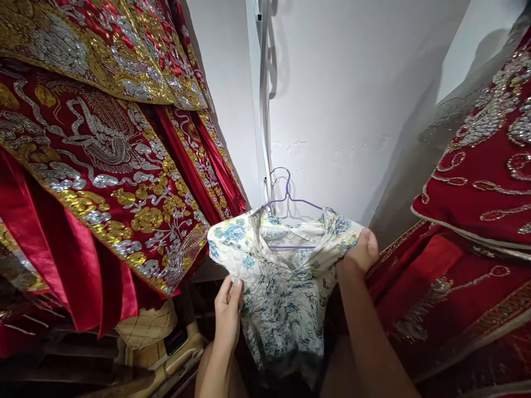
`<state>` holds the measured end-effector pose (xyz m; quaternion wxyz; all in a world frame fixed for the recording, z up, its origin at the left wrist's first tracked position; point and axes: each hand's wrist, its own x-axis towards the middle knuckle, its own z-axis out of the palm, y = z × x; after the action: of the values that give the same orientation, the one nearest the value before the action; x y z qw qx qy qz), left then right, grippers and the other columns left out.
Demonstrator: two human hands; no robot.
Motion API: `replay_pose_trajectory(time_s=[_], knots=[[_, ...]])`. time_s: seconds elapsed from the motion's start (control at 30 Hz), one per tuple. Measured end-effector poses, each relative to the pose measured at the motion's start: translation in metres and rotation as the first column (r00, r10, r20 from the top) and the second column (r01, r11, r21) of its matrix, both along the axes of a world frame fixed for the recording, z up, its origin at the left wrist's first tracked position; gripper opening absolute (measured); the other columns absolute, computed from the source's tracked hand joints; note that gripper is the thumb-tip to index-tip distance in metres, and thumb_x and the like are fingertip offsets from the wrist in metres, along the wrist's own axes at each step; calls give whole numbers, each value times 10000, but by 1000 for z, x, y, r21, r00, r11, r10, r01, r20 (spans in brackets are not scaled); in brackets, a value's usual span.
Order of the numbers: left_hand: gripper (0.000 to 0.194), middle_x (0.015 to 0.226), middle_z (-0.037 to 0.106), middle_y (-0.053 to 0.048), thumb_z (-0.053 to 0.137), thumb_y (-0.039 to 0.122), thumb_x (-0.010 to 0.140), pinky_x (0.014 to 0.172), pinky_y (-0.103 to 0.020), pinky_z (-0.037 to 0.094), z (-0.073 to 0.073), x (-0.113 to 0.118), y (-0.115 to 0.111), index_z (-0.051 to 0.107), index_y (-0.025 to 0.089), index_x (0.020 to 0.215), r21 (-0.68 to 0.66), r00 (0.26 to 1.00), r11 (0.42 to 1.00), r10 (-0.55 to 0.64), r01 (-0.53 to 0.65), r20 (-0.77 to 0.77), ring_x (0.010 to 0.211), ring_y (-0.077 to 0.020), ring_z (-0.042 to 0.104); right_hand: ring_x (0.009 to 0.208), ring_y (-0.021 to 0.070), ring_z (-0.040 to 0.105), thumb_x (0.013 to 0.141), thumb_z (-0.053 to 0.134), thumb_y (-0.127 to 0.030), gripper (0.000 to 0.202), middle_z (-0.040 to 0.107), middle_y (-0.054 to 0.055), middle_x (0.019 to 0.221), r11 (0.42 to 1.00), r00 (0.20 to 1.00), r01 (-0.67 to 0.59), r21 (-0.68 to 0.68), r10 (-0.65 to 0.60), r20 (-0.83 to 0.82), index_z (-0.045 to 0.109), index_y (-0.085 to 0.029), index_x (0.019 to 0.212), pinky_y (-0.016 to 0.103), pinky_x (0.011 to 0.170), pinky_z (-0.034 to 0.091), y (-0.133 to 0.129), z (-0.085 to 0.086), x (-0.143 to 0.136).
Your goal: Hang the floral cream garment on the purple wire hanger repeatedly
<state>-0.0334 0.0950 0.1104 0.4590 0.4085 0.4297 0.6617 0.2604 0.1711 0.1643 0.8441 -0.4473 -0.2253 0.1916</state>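
Note:
A white blouse (282, 287) with a blue and yellow floral print hangs in front of me on a thin purple wire hanger (287, 194). The hanger's hook rises above the neckline beside a white upright rail on the wall. My left hand (229, 301) pinches the blouse's side just under the sleeve on the left. At the other shoulder, my right hand (363, 251) is closed on the end of the right sleeve. The blouse's lower part falls into shadow, and its hem is hard to make out.
Red garments with gold and silver embroidery (103, 143) hang close on the left. More red beaded garments (485, 182) hang on the right. A white wall (336, 99) with a vertical rail (264, 110) stands ahead. A quilted cream chair (149, 326) sits at the lower left.

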Motion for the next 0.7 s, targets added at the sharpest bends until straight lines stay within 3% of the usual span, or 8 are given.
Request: replay_pose_trajectory(time_s=[0.07,0.1,0.2,0.33,0.43,0.57,0.7], knots=[[266,891,677,-13,734,490,812,787,-243,508,9,-4,4,682,244,901,32,999,999,-1,3,-54,904,-190,639,819,217,658,805,627,-494,281,681,30,841,987,982,151,48,-144,-118,668,-227,879,329,723,565,0,0,-11],[256,853,665,-9,725,484,823,755,-234,501,13,-6,6,674,236,861,47,997,999,-6,10,-80,851,-178,627,796,216,659,794,645,-484,269,682,33,824,983,975,171,60,-160,-156,674,-225,861,330,711,569,0,0,-16],[288,751,611,-2,710,480,837,670,-223,475,21,-9,8,631,211,766,74,992,997,16,-7,-126,735,-158,577,782,212,661,786,662,-499,286,679,32,812,990,976,118,71,-102,-193,672,-222,856,324,696,575,-2,1,-28],[330,706,572,7,729,494,817,618,-196,450,26,-16,7,650,175,792,64,991,995,83,-77,-106,661,-124,529,774,171,643,824,635,-520,339,652,12,832,994,978,47,98,-26,-208,665,-188,889,285,694,554,-6,7,-47],[366,785,645,-17,764,506,772,681,-198,487,23,-20,6,694,159,865,24,994,994,105,-105,-30,741,-140,593,760,141,609,842,629,-499,317,622,-8,822,996,979,6,89,12,-203,653,-184,869,253,685,524,-13,8,-58],[524,1015,725,-72,805,558,686,898,-297,527,3,-20,4,725,179,1039,-96,989,992,88,-77,123,1014,-242,664,717,130,572,833,655,-493,297,605,-25,802,998,976,-40,43,49,-212,662,-200,879,235,629,485,-29,-9,-58],[616,1255,685,-86,660,650,798,1034,-352,475,-18,-20,-1,666,224,1242,-162,977,976,165,-143,133,1259,-285,574,776,160,597,813,670,-530,372,668,2,880,995,995,-79,-60,75,-64,706,-193,964,261,674,485,-41,-30,-43]])
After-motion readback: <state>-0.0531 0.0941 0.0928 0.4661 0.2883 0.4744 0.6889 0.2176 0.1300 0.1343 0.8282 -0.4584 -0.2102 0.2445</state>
